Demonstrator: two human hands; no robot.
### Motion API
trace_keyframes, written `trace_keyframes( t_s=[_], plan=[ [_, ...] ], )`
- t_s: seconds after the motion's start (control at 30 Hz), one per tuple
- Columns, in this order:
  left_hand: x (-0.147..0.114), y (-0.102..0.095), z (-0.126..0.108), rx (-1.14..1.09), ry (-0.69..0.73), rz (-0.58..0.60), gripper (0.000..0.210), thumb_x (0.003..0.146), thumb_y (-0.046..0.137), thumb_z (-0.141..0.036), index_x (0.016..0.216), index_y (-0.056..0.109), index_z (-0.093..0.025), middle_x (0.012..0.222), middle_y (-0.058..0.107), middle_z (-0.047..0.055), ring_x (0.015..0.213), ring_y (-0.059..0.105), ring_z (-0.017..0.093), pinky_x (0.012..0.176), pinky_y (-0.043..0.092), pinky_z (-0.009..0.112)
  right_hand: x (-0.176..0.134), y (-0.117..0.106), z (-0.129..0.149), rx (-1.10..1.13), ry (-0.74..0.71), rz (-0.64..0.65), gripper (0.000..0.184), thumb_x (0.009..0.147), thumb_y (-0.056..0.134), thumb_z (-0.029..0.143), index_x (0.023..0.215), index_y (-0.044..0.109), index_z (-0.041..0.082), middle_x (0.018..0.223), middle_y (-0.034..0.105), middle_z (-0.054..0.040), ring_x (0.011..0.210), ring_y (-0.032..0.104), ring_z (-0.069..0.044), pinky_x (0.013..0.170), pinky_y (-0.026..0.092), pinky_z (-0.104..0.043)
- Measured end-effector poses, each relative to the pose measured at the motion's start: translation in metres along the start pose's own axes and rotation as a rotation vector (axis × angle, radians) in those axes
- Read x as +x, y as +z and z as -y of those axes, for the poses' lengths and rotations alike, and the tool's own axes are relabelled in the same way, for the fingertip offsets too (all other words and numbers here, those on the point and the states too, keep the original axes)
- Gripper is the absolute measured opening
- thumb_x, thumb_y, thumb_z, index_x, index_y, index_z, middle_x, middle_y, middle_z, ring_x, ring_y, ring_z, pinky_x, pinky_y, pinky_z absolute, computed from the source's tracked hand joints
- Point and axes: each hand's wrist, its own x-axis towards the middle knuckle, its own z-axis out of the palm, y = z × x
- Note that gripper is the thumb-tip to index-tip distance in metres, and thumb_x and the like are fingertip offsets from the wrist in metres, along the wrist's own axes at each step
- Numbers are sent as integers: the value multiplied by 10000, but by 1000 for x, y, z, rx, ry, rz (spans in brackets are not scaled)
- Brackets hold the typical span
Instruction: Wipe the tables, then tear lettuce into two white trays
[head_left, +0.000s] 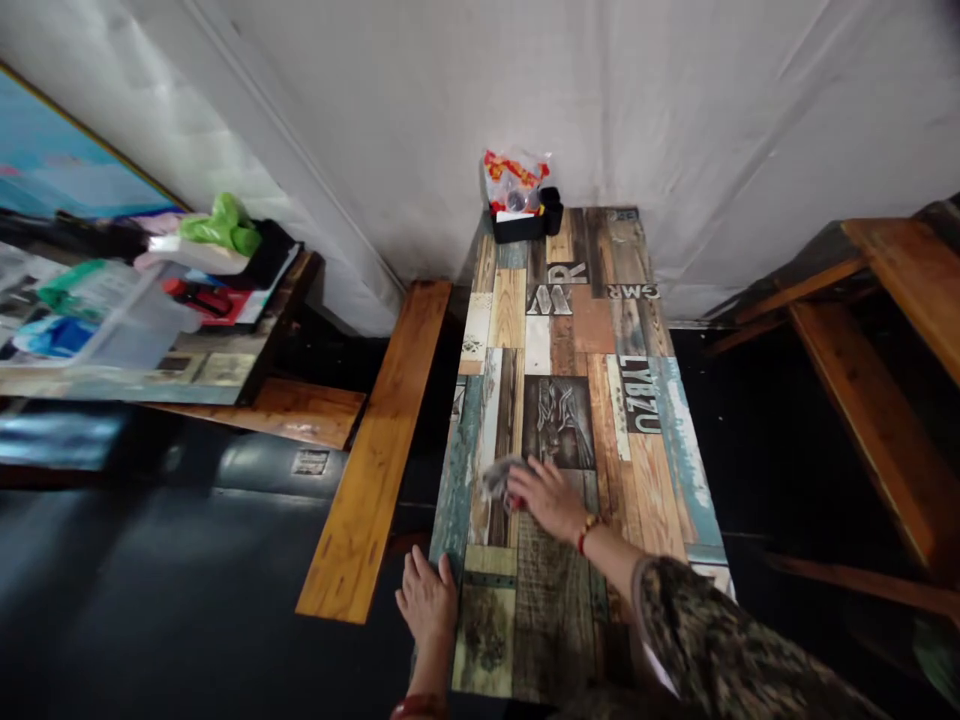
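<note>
A long table [555,540] with a patchwork wood-print top runs away from me toward the wall. My right hand [551,500] presses a crumpled grey cloth [496,478] against its surface, left of the dark printed panel. Something small and red shows under the fingers. At the table's left edge is my left hand [427,595], its fingers spread and holding nothing.
A black holder [517,228] with a red-and-clear packet stands at the table's far end. To the left lie a wooden bench [375,470] and a cluttered table with a clear plastic bin [142,320]. Wooden benches [862,400] stand on the right.
</note>
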Motion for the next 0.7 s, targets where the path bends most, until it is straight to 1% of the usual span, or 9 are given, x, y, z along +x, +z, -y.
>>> trace_keyframes(
  t_s=[0.07, 0.2, 0.27, 0.3, 0.37, 0.47, 0.57, 0.63, 0.7],
  plan=[
    [5, 5, 1, 11, 51, -35, 618, 953, 276, -438, 1413, 401, -44, 1411, 486, 233, 1270, 486, 358, 1058, 345, 543, 51, -24, -49, -105, 135, -54, 466, 937, 381, 134, 1353, 497, 309, 1499, 426, -3, 1426, 258, -302, 1129, 238, -592],
    [11, 15, 8, -32, 95, 8, 605, 949, 288, -443, 1357, 465, -32, 1301, 562, 223, 1127, 582, 321, 958, 450, 441, 147, -69, -135, -193, 470, -154, 426, 947, 372, 227, 1351, 498, 185, 1485, 425, -102, 1397, 274, -343, 1101, 259, -590],
    [13, 17, 10, -59, 96, 47, 608, 951, 282, -450, 1352, 458, -29, 1240, 585, 214, 1084, 601, 309, 899, 481, 405, 187, -73, -143, -193, 556, -182, 432, 946, 359, 226, 1341, 491, 110, 1463, 432, -161, 1376, 305, -331, 1104, 256, -567],
    [15, 17, 11, -66, 95, 62, 605, 954, 275, -448, 1351, 453, -28, 1216, 591, 211, 1075, 603, 305, 885, 485, 398, 201, -69, -135, -186, 531, -190, 431, 944, 365, 228, 1337, 490, 104, 1458, 433, -166, 1372, 306, -327, 1104, 253, -561],
    [16, 16, 9, -57, 88, 89, 591, 960, 265, -442, 1345, 449, -33, 1198, 592, 205, 1067, 603, 303, 863, 489, 393, 209, -49, -97, -146, 353, -183, 415, 941, 404, 252, 1333, 497, 153, 1475, 421, -127, 1378, 279, -327, 1102, 253, -554],
    [19, 11, 5, -14, 69, 131, 570, 964, 258, -446, 1339, 448, -62, 1195, 590, 194, 1053, 608, 299, 797, 496, 374, 164, -6, -12, -18, 62, -78, 389, 942, 458, 281, 1325, 505, 230, 1494, 416, -57, 1413, 214, -300, 1129, 221, -538],
    [21, 6, 0, 15, 61, 156, 572, 962, 256, -456, 1328, 452, -62, 1163, 600, 193, 1025, 619, 296, 768, 493, 368, 65, 31, 56, 88, -111, 52, 345, 966, 439, 356, 1285, 525, 255, 1491, 429, -8, 1418, 225, -266, 1149, 219, -508],
    [23, 3, -3, 21, 54, 176, 574, 960, 250, -466, 1310, 464, -64, 1130, 612, 189, 995, 629, 294, 752, 492, 367, -1, 42, 70, 124, -221, 136, 331, 973, 427, 394, 1259, 538, 272, 1495, 427, 36, 1419, 242, -237, 1158, 237, -465],
    [25, 1, -6, 29, 43, 200, 582, 959, 233, -482, 1293, 475, -72, 1111, 619, 186, 968, 638, 296, 726, 491, 367, -46, 37, 56, 144, -317, 188, 301, 973, 432, 398, 1228, 557, 298, 1471, 456, 74, 1408, 278, -200, 1152, 276, -413]
  ],
)
